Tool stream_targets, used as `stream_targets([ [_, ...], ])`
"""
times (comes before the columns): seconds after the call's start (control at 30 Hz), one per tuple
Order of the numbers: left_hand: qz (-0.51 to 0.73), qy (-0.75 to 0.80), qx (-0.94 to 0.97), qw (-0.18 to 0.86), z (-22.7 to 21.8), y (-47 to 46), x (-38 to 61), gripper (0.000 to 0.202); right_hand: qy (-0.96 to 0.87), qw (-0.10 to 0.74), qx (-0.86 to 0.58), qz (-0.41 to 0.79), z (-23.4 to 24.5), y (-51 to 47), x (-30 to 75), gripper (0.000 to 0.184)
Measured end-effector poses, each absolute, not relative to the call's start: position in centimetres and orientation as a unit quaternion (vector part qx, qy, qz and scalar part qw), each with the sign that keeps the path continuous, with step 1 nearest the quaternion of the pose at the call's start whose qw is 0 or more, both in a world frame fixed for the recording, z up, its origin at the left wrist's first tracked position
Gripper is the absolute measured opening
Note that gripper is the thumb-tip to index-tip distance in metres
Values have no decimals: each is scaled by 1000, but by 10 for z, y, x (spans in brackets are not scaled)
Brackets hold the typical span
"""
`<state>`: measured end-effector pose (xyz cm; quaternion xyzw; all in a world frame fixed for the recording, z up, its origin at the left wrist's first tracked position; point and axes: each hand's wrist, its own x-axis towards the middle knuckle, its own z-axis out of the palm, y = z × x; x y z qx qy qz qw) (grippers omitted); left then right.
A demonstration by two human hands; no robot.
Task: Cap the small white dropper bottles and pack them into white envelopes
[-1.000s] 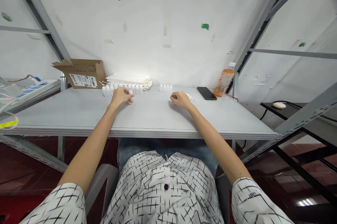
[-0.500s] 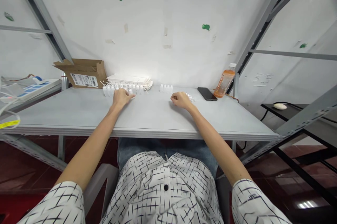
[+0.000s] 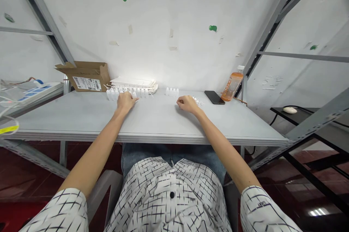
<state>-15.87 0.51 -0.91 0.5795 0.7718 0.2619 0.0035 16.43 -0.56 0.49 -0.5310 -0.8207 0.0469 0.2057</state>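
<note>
A row of small white plastic bottles (image 3: 140,93) stands along the back of the grey table top (image 3: 81,119). My left hand (image 3: 125,102) lies at this row, its fingers touching the bottles and hiding some of them. Whether it holds one, I cannot tell. My right hand (image 3: 187,104) rests on the table with its fingers curled closed and nothing showing in them. Just beyond it lies a small cluster of translucent white pieces (image 3: 196,100). A short group of similar bottles (image 3: 171,92) stands between my hands, farther back.
A stack of flat white sheets (image 3: 133,82) and an open cardboard box (image 3: 86,77) stand at the back. A black phone (image 3: 214,97) and an orange-labelled plastic bottle (image 3: 232,86) are at the back right. Grey shelf uprights (image 3: 244,88) flank the table.
My left hand's fingers have turned forward onto the bottle row. My right hand has hardly moved, and the view has shifted only slightly.
</note>
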Motion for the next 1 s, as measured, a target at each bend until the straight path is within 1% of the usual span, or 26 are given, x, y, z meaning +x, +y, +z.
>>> stream_targets([
  [0.17, 261, 768, 585, 2, -8, 3, -158, 30, -822, 206, -529, 49, 5, -6, 165, 26],
  [0.3, 259, 761, 594, -23, -7, 1, -153, 28, -819, 208, -532, 56, 5, -7, 165, 27],
  [0.43, 230, 719, 654, -56, -5, -1, -132, 39, -821, 198, -533, 47, 4, -6, 164, 26],
  [0.5, 211, 679, 700, -66, -4, -1, -116, 37, -822, 191, -535, 40, 3, -5, 164, 26],
  [0.6, 175, 630, 755, -52, -4, 3, -92, 38, -824, 181, -536, 28, 0, -4, 164, 26],
  [0.67, 176, 603, 777, -42, -2, 8, -79, 36, -826, 171, -536, 22, -1, -3, 164, 27],
  [0.77, 206, 579, 787, -46, 6, 21, -62, 27, -829, 160, -535, 21, -2, -2, 163, 27],
  [0.8, 219, 574, 787, -55, 9, 27, -57, 28, -830, 158, -535, 22, -2, -3, 163, 26],
  [0.9, 238, 559, 789, -89, 19, 47, -45, 46, -829, 156, -536, 23, -1, -4, 163, 26],
  [1.0, 222, 551, 801, -76, 22, 68, -35, 62, -830, 153, -535, 21, 0, -5, 163, 26],
])
